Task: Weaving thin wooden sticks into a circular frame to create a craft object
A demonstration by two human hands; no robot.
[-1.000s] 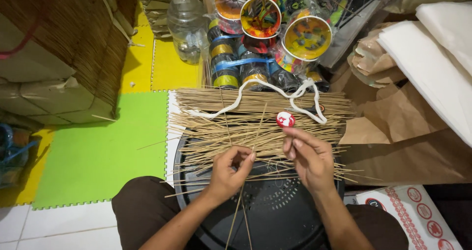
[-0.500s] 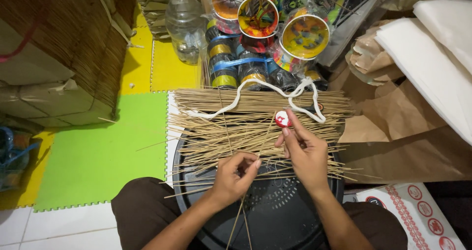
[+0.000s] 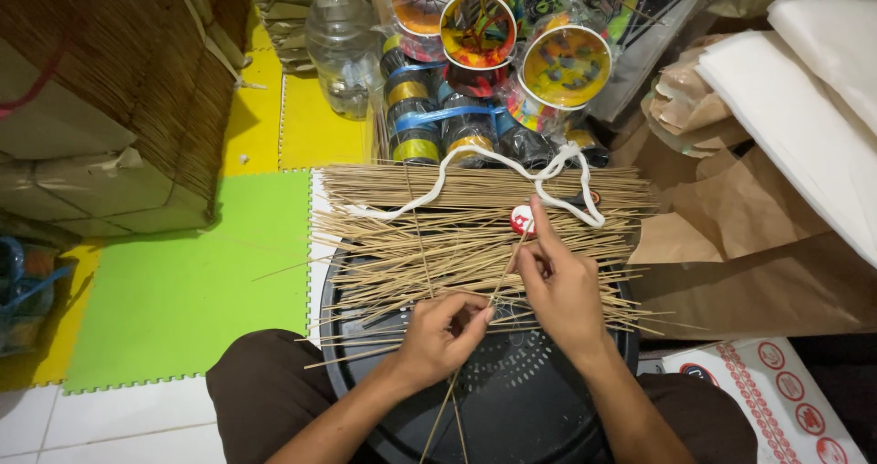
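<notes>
A heap of thin tan sticks (image 3: pixel 475 236) lies across a round black perforated tray (image 3: pixel 512 400) on my lap. My left hand (image 3: pixel 445 329) pinches the lower part of one or two sticks near the tray's middle. My right hand (image 3: pixel 559 283) rests on the heap, forefinger stretched up beside a small red-and-white round piece (image 3: pixel 522 217) at a stick's tip. A white cord (image 3: pixel 493 167) loops over the far side of the heap.
Colourful round toys and black-and-gold rolls (image 3: pixel 484 71) stand behind the sticks, beside a plastic bottle (image 3: pixel 339 44). Brown paper bags (image 3: pixel 731 236) and white sheets (image 3: pixel 804 99) lie at right. A bundled stick stack (image 3: pixel 110 89) sits at left on green and yellow foam mats (image 3: pixel 183 281).
My right hand has moved up the stick toward the red-and-white piece, its forefinger now extended. The left hand stays pinching near the tray's middle.
</notes>
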